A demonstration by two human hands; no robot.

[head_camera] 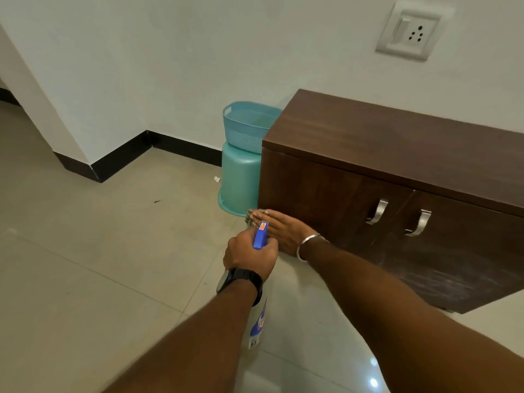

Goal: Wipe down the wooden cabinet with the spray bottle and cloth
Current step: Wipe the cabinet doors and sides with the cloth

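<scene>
The person is low to the floor (99, 251), both arms stretched toward the bottom left corner of the wooden cabinet (397, 143). The left hand (249, 253) is curled round the neck of the spray bottle (258, 321), whose blue head pokes out above the knuckles and points at the cabinet; the pale, labelled body hangs below the wrist, which wears a black watch (241, 279). The right hand (283, 231) lies flat with its fingers straight and together, pressing the cloth (250, 217) against the foot of the cabinet at that corner. Only a crumpled edge of cloth shows past the fingertips. A thin metal bangle (307, 245) rings the right wrist. The two hands are just beside each other, the bottle's head nearly over the right hand's fingers.

The cabinet is dark brown and stands against a pale wall (170, 66), with two doors that carry curved metal handles (377, 212). High on the wall above it is a white socket plate (411, 31). The floor is glossy beige tile, edged by a black skirting (119, 157).

Close against the cabinet's left end stands a teal plastic stool (238, 177) with a blue basket (243, 126) on top, right by the cloth. Leftward, the tiles run open to the wall's corner, and a small white scrap (217, 179) lies near the skirting.
</scene>
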